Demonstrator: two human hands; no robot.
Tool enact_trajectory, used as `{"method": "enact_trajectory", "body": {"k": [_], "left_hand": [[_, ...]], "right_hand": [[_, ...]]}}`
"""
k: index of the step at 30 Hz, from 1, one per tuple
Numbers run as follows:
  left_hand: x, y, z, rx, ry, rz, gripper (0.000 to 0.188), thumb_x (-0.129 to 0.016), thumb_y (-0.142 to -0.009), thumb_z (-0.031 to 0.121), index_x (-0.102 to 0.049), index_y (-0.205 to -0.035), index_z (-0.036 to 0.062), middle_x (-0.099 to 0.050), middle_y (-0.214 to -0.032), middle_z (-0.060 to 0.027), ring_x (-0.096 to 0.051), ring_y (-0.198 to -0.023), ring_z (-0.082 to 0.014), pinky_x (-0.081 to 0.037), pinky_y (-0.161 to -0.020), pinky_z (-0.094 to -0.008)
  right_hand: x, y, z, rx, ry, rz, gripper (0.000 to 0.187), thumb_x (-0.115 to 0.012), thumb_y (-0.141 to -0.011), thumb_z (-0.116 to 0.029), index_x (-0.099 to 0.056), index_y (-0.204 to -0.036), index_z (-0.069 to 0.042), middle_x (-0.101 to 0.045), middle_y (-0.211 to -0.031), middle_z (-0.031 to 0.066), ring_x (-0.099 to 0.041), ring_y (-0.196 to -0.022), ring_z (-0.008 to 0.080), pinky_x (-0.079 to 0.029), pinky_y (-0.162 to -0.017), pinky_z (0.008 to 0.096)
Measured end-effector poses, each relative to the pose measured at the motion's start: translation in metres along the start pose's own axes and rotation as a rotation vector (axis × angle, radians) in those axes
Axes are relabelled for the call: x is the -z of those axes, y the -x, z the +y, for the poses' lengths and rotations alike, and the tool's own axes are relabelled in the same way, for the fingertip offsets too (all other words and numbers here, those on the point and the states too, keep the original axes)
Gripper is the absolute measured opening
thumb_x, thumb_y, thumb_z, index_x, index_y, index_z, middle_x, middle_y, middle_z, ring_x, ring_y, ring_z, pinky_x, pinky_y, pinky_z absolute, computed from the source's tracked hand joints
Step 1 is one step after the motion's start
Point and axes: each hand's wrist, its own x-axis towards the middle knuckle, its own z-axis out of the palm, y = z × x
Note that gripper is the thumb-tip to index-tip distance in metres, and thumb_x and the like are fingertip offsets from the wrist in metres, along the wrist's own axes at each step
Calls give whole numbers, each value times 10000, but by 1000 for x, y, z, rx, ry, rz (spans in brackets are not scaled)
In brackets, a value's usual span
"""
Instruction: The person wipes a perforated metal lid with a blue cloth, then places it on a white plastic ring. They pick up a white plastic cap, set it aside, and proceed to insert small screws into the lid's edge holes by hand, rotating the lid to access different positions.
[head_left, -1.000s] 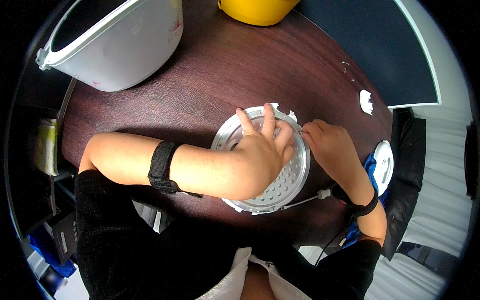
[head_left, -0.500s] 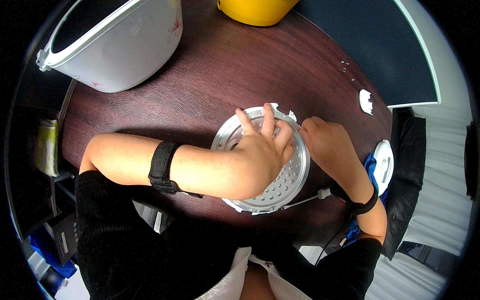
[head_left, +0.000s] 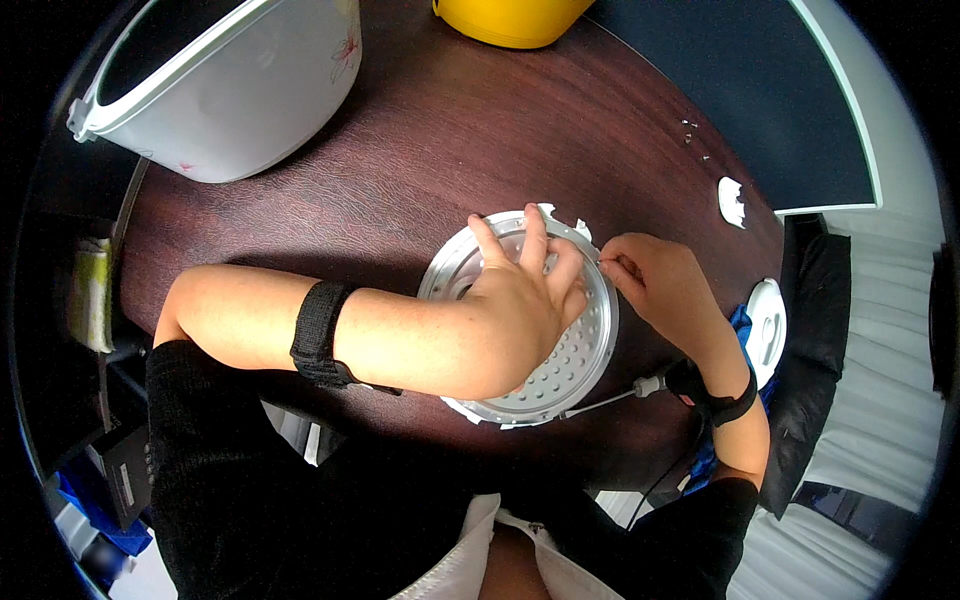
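Note:
A round metal plate (head_left: pixel 572 362) with a dimpled face, like the inner lid of a rice cooker, lies on the dark wood-look table before me. White plastic edges stick out around its rim. My left hand (head_left: pixel 530 285) rests across the plate, fingers spread over its upper part; the palm and forearm cover much of its left side. At the plate's right rim, my right hand (head_left: pixel 650 285) has thumb and fingertips pinched together. Whatever is in that pinch is too small to name. Below the right wrist lies a tool with a thin metal shaft (head_left: pixel 605 402) and grey collar.
A white cooker body (head_left: pixel 250 105) with a flower pattern stands at the far left. Beyond is a yellow container (head_left: pixel 515 22). Small metal bits (head_left: pixel 688 138) and a white plastic piece (head_left: pixel 731 202) lie at the right, above a white oval part (head_left: pixel 766 332) on blue cloth.
My right hand has turned slightly at the rim, so its pinched fingertips show more. The left hand keeps its place on the plate.

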Motion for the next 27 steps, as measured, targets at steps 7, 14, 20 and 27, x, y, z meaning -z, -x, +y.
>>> {"method": "enact_trajectory", "body": {"k": [7, 14, 20, 27], "left_hand": [[-1, 0, 0, 3, -2, 14, 1042, -787, -678, 504, -264, -1484, 102, -210, -1472, -254, -118, -1363, -572, -284, -903, -801], [-1, 1, 1, 1, -31, 28, 1031, -779, -687, 503, -264, -1484, 100, -206, -1473, -254, -120, -1360, -574, -288, -905, -799], [-4, -2, 0, -5, -17, 23, 1054, -798, -662, 502, -271, -1482, 100, -212, -1467, -250, -121, -1359, -573, -294, -900, -800], [-6, 1, 1, 8, -34, 60, 1045, -806, -653, 496, -293, -1473, 102, -214, -1466, -249, -128, -1355, -574, -305, -894, -802]], "right_hand": [[7, -5, -1, -156, -95, -113, 117, -619, -866, -127, -641, -842, -14, -652, -732, 156, -657, -658, 288, -490, -585, 353], [8, -12, 7, -147, -117, -155, 152, -627, -865, -138, -644, -838, 11, -653, -729, 178, -660, -667, 302, -492, -614, 353], [7, -7, -3, -173, -69, -105, 147, -621, -866, -139, -619, -827, 3, -655, -751, 168, -658, -704, 314, -494, -621, 381], [-3, -1, -11, 128, 293, 74, 60, -608, -833, -103, -586, -809, -53, -600, -774, 96, -643, -670, 259, -513, -576, 350]]}}
